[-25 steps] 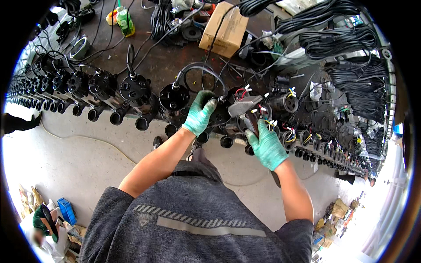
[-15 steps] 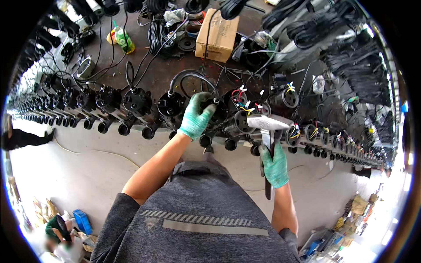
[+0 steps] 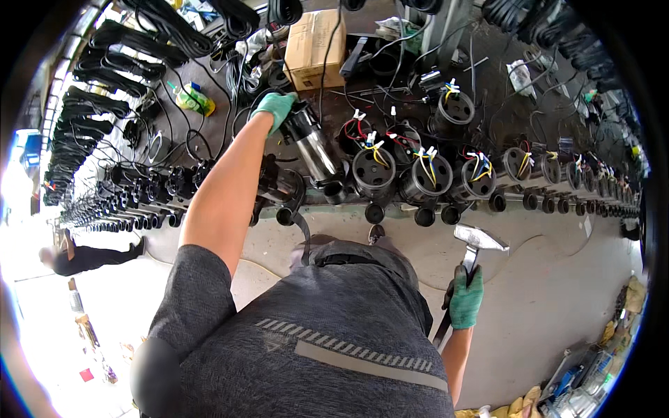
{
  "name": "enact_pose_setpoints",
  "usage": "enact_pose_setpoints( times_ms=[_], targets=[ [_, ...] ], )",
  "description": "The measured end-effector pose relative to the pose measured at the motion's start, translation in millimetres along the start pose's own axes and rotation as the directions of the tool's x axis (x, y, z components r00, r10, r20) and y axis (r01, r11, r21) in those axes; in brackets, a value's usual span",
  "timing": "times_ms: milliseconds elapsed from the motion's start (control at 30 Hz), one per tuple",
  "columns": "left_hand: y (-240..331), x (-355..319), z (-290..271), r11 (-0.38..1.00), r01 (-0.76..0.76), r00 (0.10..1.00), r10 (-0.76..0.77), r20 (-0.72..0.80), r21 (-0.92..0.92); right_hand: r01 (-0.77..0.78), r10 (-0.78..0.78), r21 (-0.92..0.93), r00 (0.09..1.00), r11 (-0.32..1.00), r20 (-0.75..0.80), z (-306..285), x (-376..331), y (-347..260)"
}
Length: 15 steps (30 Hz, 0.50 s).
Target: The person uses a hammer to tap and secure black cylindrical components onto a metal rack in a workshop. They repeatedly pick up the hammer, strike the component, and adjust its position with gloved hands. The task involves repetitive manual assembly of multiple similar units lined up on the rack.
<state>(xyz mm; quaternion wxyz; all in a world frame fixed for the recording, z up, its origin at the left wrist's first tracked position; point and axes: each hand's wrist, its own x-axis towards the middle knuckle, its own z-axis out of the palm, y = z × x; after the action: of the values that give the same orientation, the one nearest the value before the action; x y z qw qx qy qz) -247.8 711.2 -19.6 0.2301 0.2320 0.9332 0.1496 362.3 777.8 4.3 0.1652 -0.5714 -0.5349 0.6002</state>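
The right grip (image 3: 465,299) is wrapped round the hammer (image 3: 481,238), well right of the cardboard box (image 3: 315,49), while the left grip (image 3: 277,108) is curled on the black cylinder (image 3: 317,152) just below that box, where a slack hold could let it roll.

You are standing in a workshop, one that looks set up for assembly: your long dark workbench (image 3: 496,115) carries a line of matching black cylinders (image 3: 367,173), several with coloured wires (image 3: 482,167) poking out, plus thick cable coils (image 3: 124,43), a cardboard box (image 3: 306,59), and you carry a hammer (image 3: 481,238)
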Motion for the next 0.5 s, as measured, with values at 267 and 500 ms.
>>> enact_pose_setpoints(
  times_ms=[267,500],
  targets=[
    [-56.6,49.2,6.6,0.926,0.125,0.989,-0.146,-0.032,-0.355,-0.031,0.045,0.194,0.996,0.981,-0.071,-34.9,4.1,27.4],
    [-43.8,31.7,4.6,0.949,0.074,0.993,-0.098,-0.063,-0.307,0.025,-0.014,0.150,0.997,0.988,-0.077,-51.2,26.8,15.9]
  ],
)
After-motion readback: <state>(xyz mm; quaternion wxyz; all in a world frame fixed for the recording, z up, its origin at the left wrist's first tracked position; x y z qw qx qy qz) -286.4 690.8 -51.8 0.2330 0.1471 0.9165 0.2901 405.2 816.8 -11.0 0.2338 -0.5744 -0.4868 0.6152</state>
